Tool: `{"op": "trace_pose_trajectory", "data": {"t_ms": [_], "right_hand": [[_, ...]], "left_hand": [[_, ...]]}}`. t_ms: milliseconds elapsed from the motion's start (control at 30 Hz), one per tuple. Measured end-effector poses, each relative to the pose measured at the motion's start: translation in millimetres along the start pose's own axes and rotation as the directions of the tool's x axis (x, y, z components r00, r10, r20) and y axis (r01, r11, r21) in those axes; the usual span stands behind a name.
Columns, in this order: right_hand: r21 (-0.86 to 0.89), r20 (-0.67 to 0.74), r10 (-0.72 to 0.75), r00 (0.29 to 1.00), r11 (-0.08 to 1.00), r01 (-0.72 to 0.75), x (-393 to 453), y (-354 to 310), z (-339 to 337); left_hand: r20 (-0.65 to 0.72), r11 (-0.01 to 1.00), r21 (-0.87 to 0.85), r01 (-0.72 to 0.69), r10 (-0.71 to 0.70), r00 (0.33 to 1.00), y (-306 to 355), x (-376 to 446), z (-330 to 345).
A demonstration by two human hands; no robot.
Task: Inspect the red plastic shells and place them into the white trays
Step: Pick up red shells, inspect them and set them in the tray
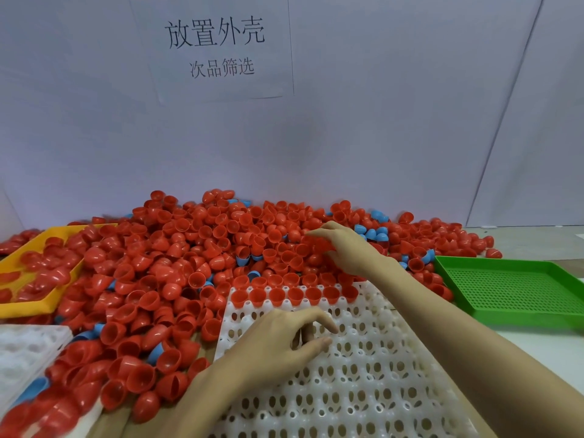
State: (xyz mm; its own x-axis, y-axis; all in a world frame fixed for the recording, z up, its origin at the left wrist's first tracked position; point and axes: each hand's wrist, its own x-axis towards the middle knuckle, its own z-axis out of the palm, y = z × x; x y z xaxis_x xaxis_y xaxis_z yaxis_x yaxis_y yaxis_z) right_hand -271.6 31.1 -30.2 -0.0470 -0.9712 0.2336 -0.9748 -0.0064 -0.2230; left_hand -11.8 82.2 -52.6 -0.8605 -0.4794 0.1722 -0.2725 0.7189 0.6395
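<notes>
Loosely curled fingers [316,324] of the left hand [278,339] hover empty over the white tray [363,374], just short of the row of red shells [294,295] seated along its far edge. The right hand [344,251] reaches into the pile of red shells [189,248] beyond the tray, fingers spread among them; whether they grip one cannot be told. A green tray [512,289] sits right, a yellow tray [28,254] left, on the desk [553,352].
</notes>
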Motion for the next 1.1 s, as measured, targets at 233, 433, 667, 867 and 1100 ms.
{"op": "trace_pose_trajectory", "data": {"t_ms": [233,433,667,867,1100], "right_hand": [[0.184,-0.15,0.051,0.987,0.983,-0.023,-17.7,-1.6,-0.9],[0.571,-0.238,0.2,0.95,0.82,-0.029,-73.8,-16.2,-26.5],[0.87,-0.032,0.096,0.995,0.493,-0.02,-145.0,-58.2,-34.8],[0.84,-0.009,0.077,0.997,0.541,-0.034,-150.8,-58.7,-27.3],[0.669,-0.141,0.257,0.956,0.737,-0.1,-100.2,-33.2,-31.4]], "left_hand": [[0.001,0.999,-0.026,0.021,-0.021,1.0,-0.3,-0.7,0.6],[-0.084,0.985,-0.164,0.056,-0.07,0.994,2.5,0.2,1.1],[-0.238,0.783,-0.616,0.086,-0.288,0.928,15.9,5.5,-2.7],[-0.253,0.697,-0.716,0.035,-0.306,0.918,15.0,6.7,2.7],[-0.188,0.724,-0.687,0.07,-0.27,0.944,9.8,7.4,-1.6]]}}
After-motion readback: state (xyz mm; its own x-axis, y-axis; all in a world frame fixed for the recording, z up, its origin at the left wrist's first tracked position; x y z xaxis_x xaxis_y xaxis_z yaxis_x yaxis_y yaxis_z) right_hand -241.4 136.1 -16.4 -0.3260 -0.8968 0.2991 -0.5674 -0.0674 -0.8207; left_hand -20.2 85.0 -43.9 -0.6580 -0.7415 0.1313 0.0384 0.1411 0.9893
